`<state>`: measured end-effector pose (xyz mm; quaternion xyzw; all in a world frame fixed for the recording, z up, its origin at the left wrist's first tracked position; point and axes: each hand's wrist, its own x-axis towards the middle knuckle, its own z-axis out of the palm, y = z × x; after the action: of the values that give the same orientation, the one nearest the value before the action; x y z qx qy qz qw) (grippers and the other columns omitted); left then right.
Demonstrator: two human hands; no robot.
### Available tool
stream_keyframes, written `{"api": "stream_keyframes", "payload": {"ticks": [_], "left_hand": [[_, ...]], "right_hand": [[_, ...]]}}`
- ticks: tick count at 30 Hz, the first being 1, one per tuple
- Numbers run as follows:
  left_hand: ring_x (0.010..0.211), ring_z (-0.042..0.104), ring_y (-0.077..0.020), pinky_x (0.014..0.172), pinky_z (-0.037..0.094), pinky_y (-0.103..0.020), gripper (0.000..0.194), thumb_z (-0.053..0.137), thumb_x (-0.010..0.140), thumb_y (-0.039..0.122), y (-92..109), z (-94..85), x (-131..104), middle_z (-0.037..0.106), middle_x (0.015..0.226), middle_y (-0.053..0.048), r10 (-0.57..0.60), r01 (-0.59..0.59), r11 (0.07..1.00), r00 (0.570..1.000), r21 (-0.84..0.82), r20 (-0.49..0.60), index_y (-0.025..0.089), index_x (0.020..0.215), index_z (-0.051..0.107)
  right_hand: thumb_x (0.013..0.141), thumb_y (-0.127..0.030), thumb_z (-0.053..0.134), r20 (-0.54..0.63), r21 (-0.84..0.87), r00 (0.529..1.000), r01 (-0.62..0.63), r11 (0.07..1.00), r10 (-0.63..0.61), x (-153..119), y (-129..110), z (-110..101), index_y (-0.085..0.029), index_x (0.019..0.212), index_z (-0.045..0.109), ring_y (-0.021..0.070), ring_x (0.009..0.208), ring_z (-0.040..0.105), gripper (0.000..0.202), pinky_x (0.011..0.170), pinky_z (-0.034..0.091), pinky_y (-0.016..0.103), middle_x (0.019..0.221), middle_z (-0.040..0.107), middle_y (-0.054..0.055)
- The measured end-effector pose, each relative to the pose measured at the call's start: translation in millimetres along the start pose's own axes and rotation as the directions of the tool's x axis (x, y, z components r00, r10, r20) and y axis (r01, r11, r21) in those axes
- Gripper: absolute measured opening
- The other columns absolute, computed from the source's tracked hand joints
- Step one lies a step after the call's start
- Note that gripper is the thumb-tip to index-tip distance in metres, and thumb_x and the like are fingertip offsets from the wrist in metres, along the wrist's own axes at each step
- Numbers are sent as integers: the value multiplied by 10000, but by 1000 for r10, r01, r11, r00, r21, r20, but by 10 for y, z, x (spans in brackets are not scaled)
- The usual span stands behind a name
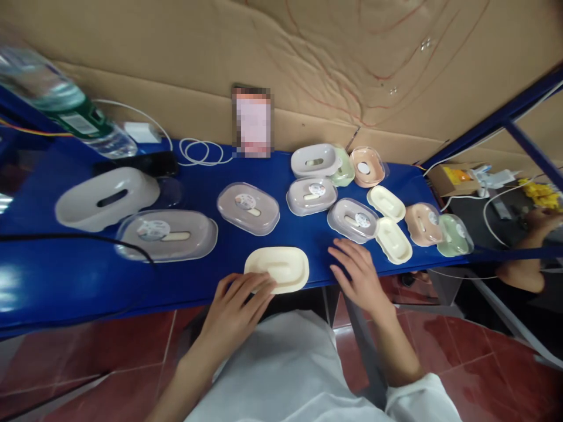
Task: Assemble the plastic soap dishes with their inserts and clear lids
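A shallow cream oval plastic dish [288,256] with a raised middle lies at the table's front edge. My left hand [240,308] rests its stretched fingers over the dish's near left rim; the thumb is hidden. To the right of the dish, my right hand [358,275] hovers by the table edge, fingers apart and holding nothing. Just beyond it sits a grey oval box [352,220] with a clear lid and a round label. Two more cream dishes, an upper one [386,203] and a lower one [394,240], lie beside that box.
More lidded grey boxes stand on the blue table [197,281], including one in the middle [248,208] and a long one [167,235] at left. A grey slotted cover [108,199], water bottle [74,111] and cables are at left. Another person's arm [528,258] shows at right.
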<state>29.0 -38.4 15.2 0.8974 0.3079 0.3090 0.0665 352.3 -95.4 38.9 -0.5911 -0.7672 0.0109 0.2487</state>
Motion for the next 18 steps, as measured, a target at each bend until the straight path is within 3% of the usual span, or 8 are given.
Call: {"api": "stream_keyframes", "payload": {"ticks": [2,7,12,15,18], "left_hand": [[1088,740,-235,1020,469,-428,195,646,1047,135,-24,15,95,799,1192,-79,-17,17,1000,1000,-25,-4,216,1219,687],[1109,723,-238,1029,467,-430,191,625,1056,146,-96,89,254,779,1211,-89,-13,13,998,1000,-55,-1,211,1224,692],[1099,725,-242,1018,484,-431,152,634,1055,173,-146,142,271,784,1185,-93,-1,0,1000,1000,-24,-29,202,1188,702],[1091,729,-249,1013,493,-443,163,623,1050,164,-184,143,246,788,1176,-84,23,-23,1000,1000,18,-5,223,1169,718],[1083,731,-246,1004,499,-441,181,658,1025,158,-225,149,230,788,1175,-67,32,-32,999,999,19,30,251,1166,722]], "right_hand": [[1092,-305,576,8,-69,998,-62,996,63,135,216,-192,-310,1560,577,325,1477,567,469,1200,492,563,1588,605,105],[1127,-321,447,-140,-128,982,-148,981,130,652,789,-650,-279,1432,672,302,1400,627,381,1186,499,533,1467,694,108],[1110,-370,461,-73,-331,968,-251,910,241,1076,1064,-723,-228,1450,648,366,1384,629,413,1120,519,587,1480,692,138],[1101,-374,462,-20,-403,946,-303,864,323,1093,1154,-706,-216,1443,658,392,1369,642,424,1082,539,604,1495,686,144],[1099,-372,448,16,-398,920,-354,846,392,869,1249,-774,-216,1434,673,372,1271,712,432,1040,578,571,1413,740,143]]}}
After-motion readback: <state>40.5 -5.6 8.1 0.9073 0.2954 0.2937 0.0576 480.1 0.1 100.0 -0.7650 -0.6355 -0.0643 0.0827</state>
